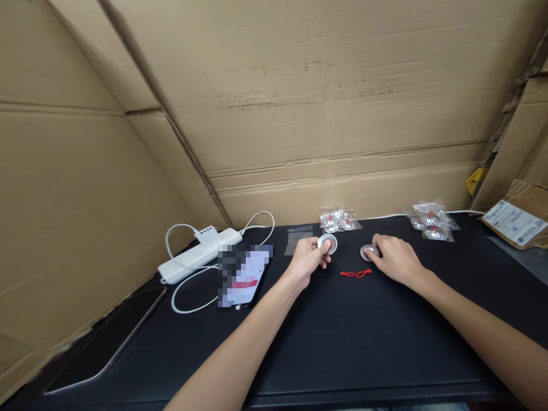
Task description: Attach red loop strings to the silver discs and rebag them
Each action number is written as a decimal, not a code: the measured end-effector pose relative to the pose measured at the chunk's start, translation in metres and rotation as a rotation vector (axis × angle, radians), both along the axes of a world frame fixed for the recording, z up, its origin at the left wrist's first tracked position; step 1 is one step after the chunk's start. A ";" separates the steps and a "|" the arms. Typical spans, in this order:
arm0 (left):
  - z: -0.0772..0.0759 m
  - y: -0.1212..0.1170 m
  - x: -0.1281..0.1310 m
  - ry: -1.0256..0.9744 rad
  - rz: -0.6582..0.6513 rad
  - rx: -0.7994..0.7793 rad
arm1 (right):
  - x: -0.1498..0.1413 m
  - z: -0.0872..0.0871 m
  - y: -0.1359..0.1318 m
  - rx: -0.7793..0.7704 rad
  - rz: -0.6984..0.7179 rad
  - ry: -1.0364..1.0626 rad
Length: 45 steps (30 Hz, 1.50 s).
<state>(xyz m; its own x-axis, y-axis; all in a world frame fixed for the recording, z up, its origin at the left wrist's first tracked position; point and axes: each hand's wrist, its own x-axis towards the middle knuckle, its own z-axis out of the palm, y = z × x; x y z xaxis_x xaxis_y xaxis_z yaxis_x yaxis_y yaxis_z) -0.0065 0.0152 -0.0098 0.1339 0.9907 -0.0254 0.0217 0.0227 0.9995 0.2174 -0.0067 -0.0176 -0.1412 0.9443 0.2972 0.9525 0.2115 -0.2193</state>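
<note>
Above the black bench (363, 348), the left hand (306, 255) has fingers clamped on a silver disc (333, 240), the right hand (396, 257) on a second disc (365, 254), near red cords (365, 273). Disc handling seems underway; lifting cords would call for freed fingers.

A black tabletop (342, 354) is carrying a dark tablet (107, 337) at the near left, a white power strip (201, 256) beyond it and a phone (247, 281) to the strip's right. Two red cord loops (363, 274) are lying around the middle. Farther back, a clear bag (296, 241), a cluster of bagged discs (336, 220) and, rightward, a second cluster (432, 221) are resting, with a labelled package (516, 222) at the far right.
</note>
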 end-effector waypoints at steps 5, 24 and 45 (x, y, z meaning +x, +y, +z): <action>-0.002 0.000 0.002 0.021 0.037 0.000 | -0.015 0.007 -0.012 0.174 0.203 0.014; 0.009 -0.009 0.008 -0.068 -0.052 -0.090 | -0.041 0.006 -0.025 -0.031 0.471 0.744; 0.014 -0.019 0.014 -0.146 -0.228 -0.101 | -0.026 0.000 -0.006 -0.037 0.397 0.721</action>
